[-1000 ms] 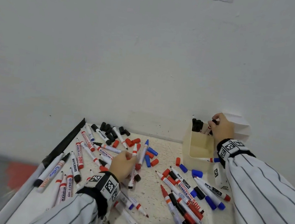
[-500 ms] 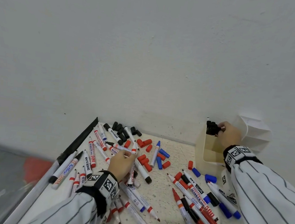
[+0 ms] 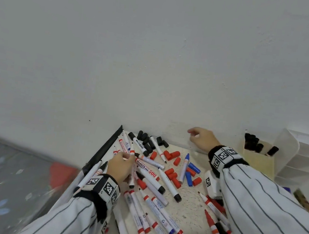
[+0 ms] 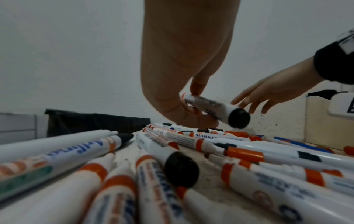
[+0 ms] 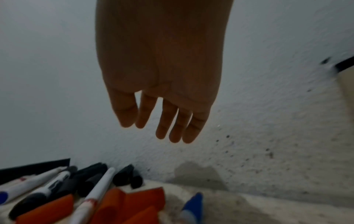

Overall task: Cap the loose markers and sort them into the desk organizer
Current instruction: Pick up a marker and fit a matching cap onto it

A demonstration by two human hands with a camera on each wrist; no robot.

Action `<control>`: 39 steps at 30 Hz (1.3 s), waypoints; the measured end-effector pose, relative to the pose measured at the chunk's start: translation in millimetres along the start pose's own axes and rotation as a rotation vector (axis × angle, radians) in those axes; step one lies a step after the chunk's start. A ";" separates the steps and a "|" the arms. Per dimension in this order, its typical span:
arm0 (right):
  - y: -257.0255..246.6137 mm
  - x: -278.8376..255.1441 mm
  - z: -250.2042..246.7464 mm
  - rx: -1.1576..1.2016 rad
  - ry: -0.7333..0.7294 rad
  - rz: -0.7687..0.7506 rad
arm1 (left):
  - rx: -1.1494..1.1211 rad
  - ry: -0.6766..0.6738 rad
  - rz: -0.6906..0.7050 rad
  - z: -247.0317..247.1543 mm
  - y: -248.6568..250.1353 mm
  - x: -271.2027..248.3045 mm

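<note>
the marker [image 4: 214,108] held by the left hand [image 3: 121,166] is a white barrel with a black end cap, lifted just above the pile near the worktop's left edge. the thumb and fingertips [image 4: 197,89] curl round its far end in a pinch, and its black end points back toward the wrist camera. its tip is hidden behind the fingers, so i cannot tell whether it is capped.

under and around that hand lie the loose markers [image 3: 158,211], scattered over the speckled worktop [image 3: 190,205] from its left edge to the near edge, many crossing each other. a cluster of black caps [image 3: 147,142] sits at the far left corner by the wall, red caps [image 3: 172,155] lie in the middle toward the far edge, and blue caps [image 3: 191,172] lie just right of them.

the right hand [image 3: 202,138] hovers above the far edge, between the caps and the desk organizer [image 3: 256,164]. its fingers [image 5: 166,122] hang straight and relaxed, slightly spread, holding nothing.

the organizer stands at the far right corner against the wall, with black-capped markers [image 3: 253,143] upright in its cream compartment and white slotted shelves [image 3: 300,160] beside it.
</note>
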State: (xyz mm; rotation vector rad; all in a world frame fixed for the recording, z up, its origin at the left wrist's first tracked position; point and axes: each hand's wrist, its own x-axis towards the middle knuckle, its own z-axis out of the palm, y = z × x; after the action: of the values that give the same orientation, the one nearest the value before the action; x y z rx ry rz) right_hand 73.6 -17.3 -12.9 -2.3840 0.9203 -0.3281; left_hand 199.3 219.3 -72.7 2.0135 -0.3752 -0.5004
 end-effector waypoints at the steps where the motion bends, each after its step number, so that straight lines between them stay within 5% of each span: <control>1: -8.1 5.2 11.6 -0.041 -0.121 -0.004 | 0.009 -0.005 -0.005 -3.3 -1.7 4.3; 4: -22.4 21.0 42.8 -0.124 -0.334 0.014 | 0.015 -0.022 -0.013 -12.0 -4.1 14.2; 11: -25.8 35.5 78.5 -0.236 -0.432 0.081 | -0.028 -0.051 -0.028 -10.2 -11.5 33.4; 19: -12.8 37.2 84.2 -0.201 -0.265 0.094 | -0.032 -0.094 -0.006 -0.5 -11.4 31.2; 26: -8.9 19.2 64.8 -0.001 0.042 -0.087 | -0.067 -0.136 0.058 6.3 -6.7 13.0; 39: -50.6 -38.8 33.4 0.036 -0.247 -0.370 | -0.039 -0.304 0.238 7.7 2.6 -17.6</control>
State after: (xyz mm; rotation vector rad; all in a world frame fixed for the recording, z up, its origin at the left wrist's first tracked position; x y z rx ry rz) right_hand 86.1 53.6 -11.9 -2.4846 0.3581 -0.1789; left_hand 180.1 220.4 -70.4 1.8259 -0.7749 -0.6581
